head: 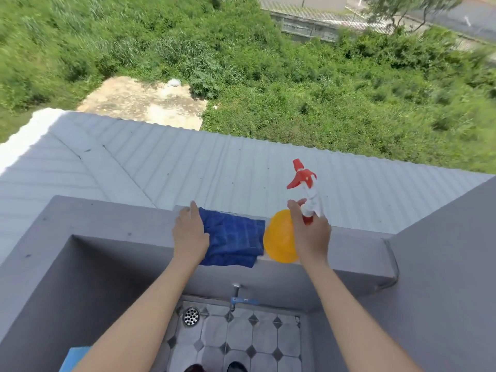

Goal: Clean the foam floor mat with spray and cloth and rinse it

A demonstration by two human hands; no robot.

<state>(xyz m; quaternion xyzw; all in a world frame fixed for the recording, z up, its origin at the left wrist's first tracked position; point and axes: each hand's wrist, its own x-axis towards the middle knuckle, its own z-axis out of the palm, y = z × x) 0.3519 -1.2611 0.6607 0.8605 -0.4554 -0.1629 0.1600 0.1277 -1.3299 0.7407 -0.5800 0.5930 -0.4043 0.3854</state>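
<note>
1. The left hand (190, 238) lies palm down on the left edge of the blue cloth (233, 238), fingers straight and relaxed, the fingertips reaching past the cloth's far corner; it presses or rests rather than pinches.
2. The cloth is folded and lies on top of the grey ledge (357, 253), its near edge hanging a little over the inner face of the wall.
3. The right hand (311, 234) is curled round the neck of the spray bottle (280, 240), thumb on the left side and fingers wrapped behind.
4. The bottle has a round yellow body, a white neck and a red trigger head (301, 174); it stands on the ledge just right of the cloth, nearly touching it, with the head pointing up and away from the person.
5. Below the ledge a tap (236, 296) with a blue handle comes out of the wall over a tiled floor (257, 334) with dark diamond insets.
6. A round metal drain (191, 316) sits in the floor to the left of the tap.
7. At the lower left edge a light blue corner, likely the mat (73, 358), shows beside the left forearm; most of it is out of view.
8. Beyond the ledge lie a ribbed grey roof (188, 162) and thick green brush (322, 89).
</note>
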